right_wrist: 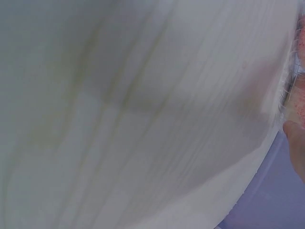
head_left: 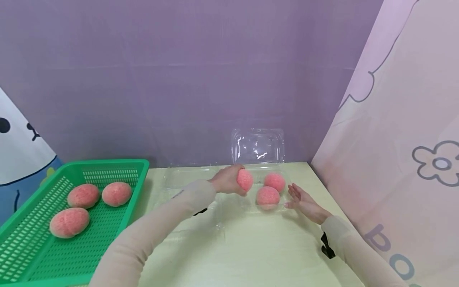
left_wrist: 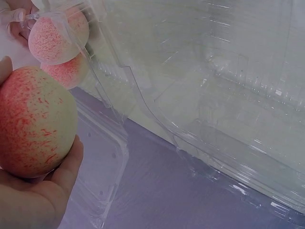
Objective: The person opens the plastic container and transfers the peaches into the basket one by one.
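My left hand (head_left: 226,181) grips a pink peach (head_left: 245,180), its fingers and thumb curled round it, above the left part of a clear plastic clamshell box (head_left: 247,206). Close up in the left wrist view, the held peach (left_wrist: 35,124) is pale with red speckles. Two more peaches, one behind (head_left: 274,182) and one in front (head_left: 268,198), sit in the box's right part. The box's lid (head_left: 258,146) stands raised at the back. Beside the right wall is my right hand (head_left: 305,204), fingers extended; the right wrist view catches only its thumb (right_wrist: 298,148) by the box edge.
At the left stands a green plastic basket (head_left: 140,179) with three peaches (head_left: 83,195) in it. More clear plastic packaging (head_left: 190,173) lies on the table (head_left: 251,255) between basket and box. A purple cloth wall (head_left: 179,79) closes the back, a printed one (head_left: 394,151) the right.
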Demonstrator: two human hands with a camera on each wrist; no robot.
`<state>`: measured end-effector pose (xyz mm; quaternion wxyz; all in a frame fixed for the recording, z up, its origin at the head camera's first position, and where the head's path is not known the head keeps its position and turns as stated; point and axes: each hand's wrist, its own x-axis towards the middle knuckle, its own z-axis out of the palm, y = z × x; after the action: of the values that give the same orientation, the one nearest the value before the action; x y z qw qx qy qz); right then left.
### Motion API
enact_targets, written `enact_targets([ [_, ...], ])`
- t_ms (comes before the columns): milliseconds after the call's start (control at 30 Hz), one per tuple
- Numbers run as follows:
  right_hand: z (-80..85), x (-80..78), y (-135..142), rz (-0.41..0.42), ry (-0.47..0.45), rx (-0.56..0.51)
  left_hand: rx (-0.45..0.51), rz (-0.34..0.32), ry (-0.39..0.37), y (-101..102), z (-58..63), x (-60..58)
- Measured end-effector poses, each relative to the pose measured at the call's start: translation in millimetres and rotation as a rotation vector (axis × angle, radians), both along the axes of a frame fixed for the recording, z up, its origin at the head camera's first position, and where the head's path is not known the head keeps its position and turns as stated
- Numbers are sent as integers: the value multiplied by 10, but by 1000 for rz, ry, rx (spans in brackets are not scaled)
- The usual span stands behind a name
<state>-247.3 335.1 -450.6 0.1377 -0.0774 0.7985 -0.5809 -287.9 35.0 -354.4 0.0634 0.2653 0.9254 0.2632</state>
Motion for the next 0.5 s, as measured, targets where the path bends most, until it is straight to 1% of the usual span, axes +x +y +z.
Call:
enact_targets([
  [233,-22,-3,-10,2,-4,-6,-8,15,1,-73,34,35],
  [500,-15,8,-6,-1,-3,2,-1,14,23,-155,61,60],
])
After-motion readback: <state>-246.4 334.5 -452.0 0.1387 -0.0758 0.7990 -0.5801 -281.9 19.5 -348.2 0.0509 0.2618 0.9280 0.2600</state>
